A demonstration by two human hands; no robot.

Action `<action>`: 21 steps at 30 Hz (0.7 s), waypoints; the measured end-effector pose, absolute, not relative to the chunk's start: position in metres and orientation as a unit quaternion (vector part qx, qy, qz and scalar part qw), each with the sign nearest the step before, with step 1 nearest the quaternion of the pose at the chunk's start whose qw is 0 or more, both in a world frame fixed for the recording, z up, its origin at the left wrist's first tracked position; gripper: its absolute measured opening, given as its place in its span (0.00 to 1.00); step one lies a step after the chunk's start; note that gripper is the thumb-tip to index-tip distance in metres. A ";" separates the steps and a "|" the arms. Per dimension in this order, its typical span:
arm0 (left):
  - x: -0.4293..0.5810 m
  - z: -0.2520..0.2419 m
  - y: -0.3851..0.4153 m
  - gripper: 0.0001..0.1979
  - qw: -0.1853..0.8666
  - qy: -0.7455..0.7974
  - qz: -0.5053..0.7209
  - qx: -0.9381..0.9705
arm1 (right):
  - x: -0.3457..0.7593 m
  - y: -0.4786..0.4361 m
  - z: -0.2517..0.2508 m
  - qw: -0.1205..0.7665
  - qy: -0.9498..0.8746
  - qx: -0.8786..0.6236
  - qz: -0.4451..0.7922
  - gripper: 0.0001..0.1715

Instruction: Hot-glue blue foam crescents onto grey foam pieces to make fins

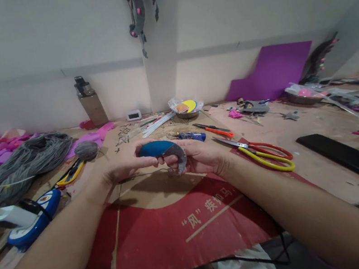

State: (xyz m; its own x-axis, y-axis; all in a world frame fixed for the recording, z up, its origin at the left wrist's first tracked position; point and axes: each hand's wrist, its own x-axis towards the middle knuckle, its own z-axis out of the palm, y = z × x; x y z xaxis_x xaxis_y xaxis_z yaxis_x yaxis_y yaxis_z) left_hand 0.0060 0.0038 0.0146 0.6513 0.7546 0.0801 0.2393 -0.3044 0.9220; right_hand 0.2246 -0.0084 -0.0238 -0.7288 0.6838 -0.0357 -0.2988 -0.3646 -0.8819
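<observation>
Above the cardboard, a curved, crescent-like piece (157, 148) is held between both hands. Its left part is smooth and blue, and its right end is grey and rough. My left hand (128, 161) closes on the blue end, thumb along the near edge. The grey end lies in my right hand (200, 155), whose fingers curl round it and partly hide it. Just beyond the hands lies a dark blue tool (191, 137), its kind unclear. Scissors with red and yellow handles (265, 154) lie open by my right wrist.
Red-printed cardboard (170, 241) covers the table's front. At left are grey yarn (38, 153), a yarn ball (86, 150), a yellow cutter (70, 172) and a blue power strip (38, 218). An orange-handled tool (216, 130) lies beyond; a black slab (351, 156) lies right.
</observation>
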 end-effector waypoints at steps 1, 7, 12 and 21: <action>0.007 0.015 0.004 0.22 0.496 0.323 0.264 0.761 | 0.224 -0.009 -0.023 0.307 -0.469 -0.201 0.803 0.10; 0.016 0.011 0.002 0.11 0.431 0.353 0.299 0.775 | 0.220 -0.013 -0.021 0.305 -0.459 -0.197 0.811 0.13; 0.015 0.002 0.010 0.21 0.481 0.315 0.308 0.759 | 0.219 -0.012 -0.021 0.303 -0.456 -0.187 0.815 0.13; 0.017 0.010 0.003 0.14 0.406 0.365 0.317 0.776 | 0.217 -0.012 -0.020 0.310 -0.436 -0.179 0.826 0.07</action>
State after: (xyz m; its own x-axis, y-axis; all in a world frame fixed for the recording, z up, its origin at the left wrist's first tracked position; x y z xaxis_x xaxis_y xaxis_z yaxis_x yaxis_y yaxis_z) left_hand 0.0172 0.0031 0.0097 0.5321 0.8237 0.1960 0.3091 -0.4045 0.8607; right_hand 0.2169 -0.0125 -0.0195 -0.7439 0.6678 -0.0247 -0.3565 -0.4279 -0.8305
